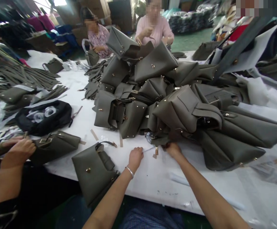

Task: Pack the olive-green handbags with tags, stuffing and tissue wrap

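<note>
Handbags (181,106), olive-grey, smooth, heaped, small gold-coloured fittings (153,66)

Green floor (188,43) (beyond), white table (157,187)

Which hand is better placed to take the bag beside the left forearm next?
Probably the left hand: it is nearer that bag, and its forearm overlaps the bag's side in this view. The right hand is farther across, at the pile of bags, fingertips partly hidden.
</note>
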Demonstrator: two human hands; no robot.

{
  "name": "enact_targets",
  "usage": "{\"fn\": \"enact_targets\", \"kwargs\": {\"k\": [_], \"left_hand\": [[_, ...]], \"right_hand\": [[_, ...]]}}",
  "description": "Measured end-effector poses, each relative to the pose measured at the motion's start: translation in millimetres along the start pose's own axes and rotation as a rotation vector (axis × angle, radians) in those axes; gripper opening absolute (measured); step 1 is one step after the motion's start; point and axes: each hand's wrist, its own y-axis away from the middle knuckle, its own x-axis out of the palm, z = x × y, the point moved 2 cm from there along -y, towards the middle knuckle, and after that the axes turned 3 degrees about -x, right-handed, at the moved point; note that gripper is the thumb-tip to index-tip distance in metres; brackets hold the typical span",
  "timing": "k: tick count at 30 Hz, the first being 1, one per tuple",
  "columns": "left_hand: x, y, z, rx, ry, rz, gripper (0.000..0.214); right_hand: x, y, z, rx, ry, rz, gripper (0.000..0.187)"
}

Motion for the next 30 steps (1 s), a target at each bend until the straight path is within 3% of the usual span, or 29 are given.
{"fn": "enact_targets", "kwargs": {"k": [5, 8, 11, 15, 23, 26, 30], "left_hand": [[-40.9, -8, 54, -0.15, 0.024, -0.138, 0.021], [-59.9, -30, 87, -0.306, 0.036, -0.219, 0.027], [-67.7, -56, 107, -0.414, 0.037, -0.238, 0.031], [-64.1, -75, 109, -0.475, 0.016, -0.252, 0.034], [-45.2, -69, 97, -0.466, 0.01, -0.184, 0.034], [-43.8, -73, 95, -0.488, 0.036, -0.177, 0.032], [-46.1, -66, 92, -0.484, 0.018, -0.267, 0.04]], "right_hand": [[5, 39, -17, -0.022, 0.021, -0.132, 0.017], [11, 48, -15, 0.017, 0.025, -0.221, 0.032], [15, 45, -3, 0.028, 0.02, -0.279, 0.032], [19, 34, 17, 0.036, 0.004, -0.286, 0.031], [25, 25, 30, 0.209, -0.109, -0.152, 0.018], [21, 33, 25, 0.244, -0.191, -0.141, 0.012], [13, 62, 13, 0.203, -0.363, -0.153, 0.006]]}}
